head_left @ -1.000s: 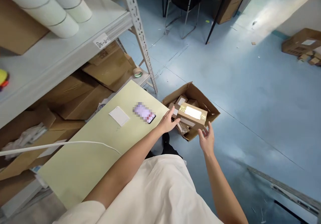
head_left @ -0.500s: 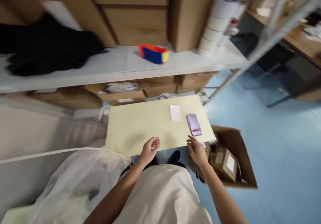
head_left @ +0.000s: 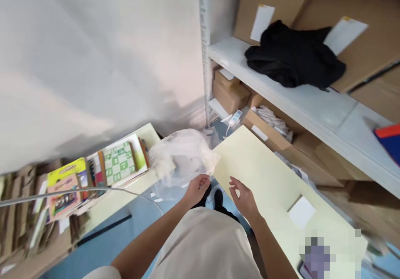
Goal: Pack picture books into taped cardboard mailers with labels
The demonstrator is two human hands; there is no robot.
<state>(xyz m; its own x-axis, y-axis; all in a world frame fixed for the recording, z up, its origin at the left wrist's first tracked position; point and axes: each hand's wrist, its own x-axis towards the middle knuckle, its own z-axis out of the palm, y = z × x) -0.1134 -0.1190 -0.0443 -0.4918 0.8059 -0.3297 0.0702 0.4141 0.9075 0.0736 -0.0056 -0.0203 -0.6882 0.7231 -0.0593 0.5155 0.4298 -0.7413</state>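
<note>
Under the shelf, a box holds crumpled white material. The plastic bag lies just beyond your left hand, fingers loosely curled; your right hand, half open, is by the table. Both grasp nothing.

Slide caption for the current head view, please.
Left hand, empty, near a translucent white plastic bag; empty right hand by a pale yellow rectangular tabletop.

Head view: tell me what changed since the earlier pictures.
The view swung left to the stacked books; the open carton left the frame. The left hand and right hand, at a taped box there a second ago, moved away leftward and look empty. The white pad and phone stayed on the pale yellow table.
</note>
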